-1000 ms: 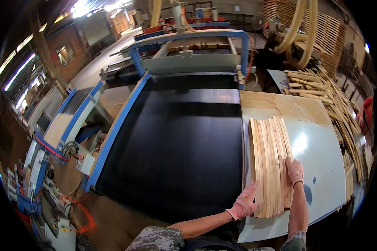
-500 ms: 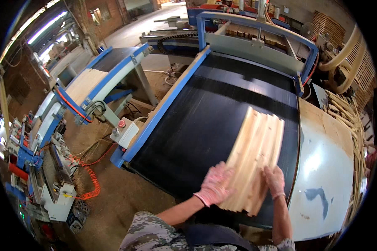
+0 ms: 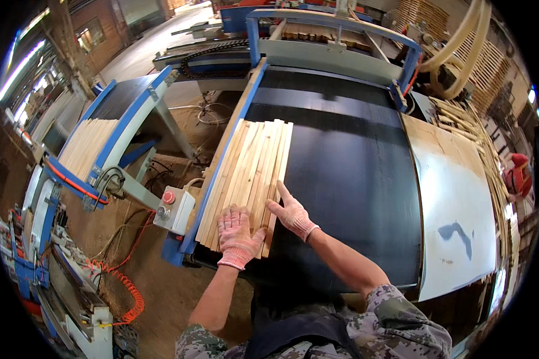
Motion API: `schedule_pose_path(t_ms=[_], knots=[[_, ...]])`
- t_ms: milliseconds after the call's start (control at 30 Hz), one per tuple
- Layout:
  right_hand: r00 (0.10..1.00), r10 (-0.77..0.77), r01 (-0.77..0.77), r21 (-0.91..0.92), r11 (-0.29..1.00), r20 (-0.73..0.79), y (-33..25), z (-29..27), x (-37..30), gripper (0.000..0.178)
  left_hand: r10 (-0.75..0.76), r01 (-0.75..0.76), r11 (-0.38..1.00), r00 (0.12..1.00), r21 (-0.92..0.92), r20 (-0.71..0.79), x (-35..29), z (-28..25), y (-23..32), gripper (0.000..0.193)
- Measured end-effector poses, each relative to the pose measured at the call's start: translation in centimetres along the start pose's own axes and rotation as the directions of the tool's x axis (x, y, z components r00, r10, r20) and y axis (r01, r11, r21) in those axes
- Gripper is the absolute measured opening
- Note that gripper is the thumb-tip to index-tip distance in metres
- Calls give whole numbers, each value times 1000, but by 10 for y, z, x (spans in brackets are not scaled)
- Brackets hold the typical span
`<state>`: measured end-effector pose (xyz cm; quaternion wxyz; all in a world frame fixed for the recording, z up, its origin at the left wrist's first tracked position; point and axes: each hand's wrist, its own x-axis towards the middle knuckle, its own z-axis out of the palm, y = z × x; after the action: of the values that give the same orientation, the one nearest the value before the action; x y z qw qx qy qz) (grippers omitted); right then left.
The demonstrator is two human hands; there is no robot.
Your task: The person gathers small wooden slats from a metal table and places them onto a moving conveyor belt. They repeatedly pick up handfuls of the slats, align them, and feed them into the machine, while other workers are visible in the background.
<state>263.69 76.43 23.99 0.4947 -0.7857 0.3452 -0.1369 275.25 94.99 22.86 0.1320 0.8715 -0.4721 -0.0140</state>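
Note:
A bundle of pale wooden strips lies side by side on the black conveyor belt, close along the blue left rail. My left hand, in a pink-and-white glove, rests flat on the near ends of the strips with its fingers spread. Against the right edge of the bundle is my right hand, in a similar glove, fingers extended and thumb apart. Neither hand is wrapped round a strip. One strip on the right sticks out a little nearer to me than the others.
A control box with a red button stands just left of the belt. A blue gantry frame spans its far end. Further left, another conveyor carries more strips. A pale sheet and piled sticks lie right. Someone in red is at the far right.
The strips have moved from the belt's right side to its left rail and now lie flat on it. Both hands went left with them and loosened from gripping to resting against them.

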Motion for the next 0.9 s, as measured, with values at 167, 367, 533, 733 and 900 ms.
schedule_pose_path(t_ms=[167, 367, 533, 733, 900], knots=[[957, -271, 178, 530, 829, 103, 36, -20, -7, 49, 129, -149, 986, 963, -69, -236, 9, 5, 6, 69], [920, -187, -23, 522, 853, 345, 80, -59, -124, 44, 44, -159, 634, 984, -756, -170, -14, 25, 55, 54], [903, -262, -140, 810, 570, 341, 146, -76, -267, 37, 368, 142, 367, 886, -919, 284, -86, -18, 218, 39], [690, 723, -661, 380, 647, -31, 313, -67, -520, 68, 796, 59, 574, 192, -817, 574, -166, 63, 362, 37], [-102, 984, -562, 824, 66, -149, 427, 3, -763, 50, 739, 8, 667, -127, -745, 661, -251, 138, 470, 44]])
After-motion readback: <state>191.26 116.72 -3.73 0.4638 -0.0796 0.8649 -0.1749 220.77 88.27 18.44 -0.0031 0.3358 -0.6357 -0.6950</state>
